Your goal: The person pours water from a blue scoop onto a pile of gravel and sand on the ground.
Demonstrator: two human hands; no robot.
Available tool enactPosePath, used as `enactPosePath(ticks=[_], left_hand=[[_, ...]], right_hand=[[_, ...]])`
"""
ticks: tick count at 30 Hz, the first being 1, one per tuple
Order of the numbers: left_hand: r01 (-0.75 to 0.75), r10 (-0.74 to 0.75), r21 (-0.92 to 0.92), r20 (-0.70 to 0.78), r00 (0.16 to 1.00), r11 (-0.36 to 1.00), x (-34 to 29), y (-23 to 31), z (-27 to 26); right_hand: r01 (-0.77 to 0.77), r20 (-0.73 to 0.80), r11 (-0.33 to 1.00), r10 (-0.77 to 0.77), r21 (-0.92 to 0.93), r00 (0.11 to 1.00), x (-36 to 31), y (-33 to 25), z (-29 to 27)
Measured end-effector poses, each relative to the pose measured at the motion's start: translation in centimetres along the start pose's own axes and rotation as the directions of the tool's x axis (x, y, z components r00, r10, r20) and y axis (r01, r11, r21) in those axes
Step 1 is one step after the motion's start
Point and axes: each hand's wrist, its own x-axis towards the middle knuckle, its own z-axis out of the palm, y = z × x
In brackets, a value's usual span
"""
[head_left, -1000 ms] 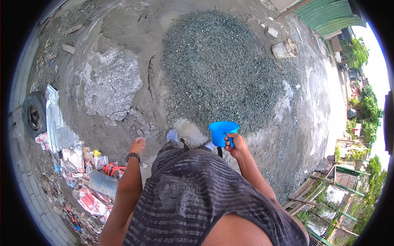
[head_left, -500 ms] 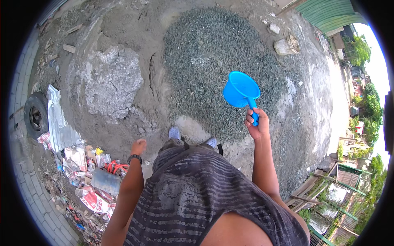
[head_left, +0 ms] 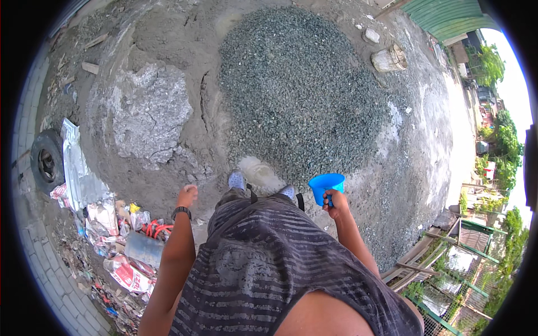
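Gripping blue plastic dipper (head_left: 323, 184) by handle (head_left: 329, 200), its best hold, in wrapped fingers of right hand (head_left: 337, 206); likely light, stiff, slick when wet; holding left hand (head_left: 186, 196) half-curled, seemingly empty

Yard: open-air building site
Ground: grey crushed-stone heap (head_left: 302, 95), cracked pale-grey mound (head_left: 152, 112)
Edges: green corrugated sheet (head_left: 445, 19), round black tyre (head_left: 49, 141)

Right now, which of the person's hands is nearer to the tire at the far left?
The left. The left hand is off to the tire's right, with a silvery sheet between them; the right hand, holding the blue dipper, is much farther right.
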Motion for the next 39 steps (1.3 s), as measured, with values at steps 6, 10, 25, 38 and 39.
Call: enactPosePath(ticks=[6, 10, 25, 38, 39], left_hand=[[-0.033, 0.033, -0.005, 0.041, 0.999, 0.999, -0.4, 1.6, -0.4], [-0.023, 0.023, 0.0, 0.033, 0.999, 1.0, -1.3, 0.9, -0.4], [0.072, -0.089, 0.184, 0.086, 0.992, 0.98, -0.1, -0.8, -0.7], [-0.077, 0.061, 0.174, 0.094, 0.994, 0.982, 3.5, 9.8, -0.6], [-0.083, 0.068, 0.186, 0.087, 0.994, 0.979, 3.1, 10.1, -0.3]], right_hand=[[0.196, 0.063, 0.974, -0.189, -0.114, 0.98, 1.9, -7.5, 4.5], [0.382, 0.181, 0.892, -0.428, 0.243, 0.885, -0.3, -13.9, 4.7], [0.214, 0.041, 0.777, -0.295, 0.592, 0.955, -1.7, -1.5, -13.4], [-0.003, -0.471, 0.998, 0.029, 0.056, 0.882, 3.7, 12.3, -15.9], [0.012, -0.466, 0.999, 0.004, 0.031, 0.885, 4.9, 10.2, -13.1]])
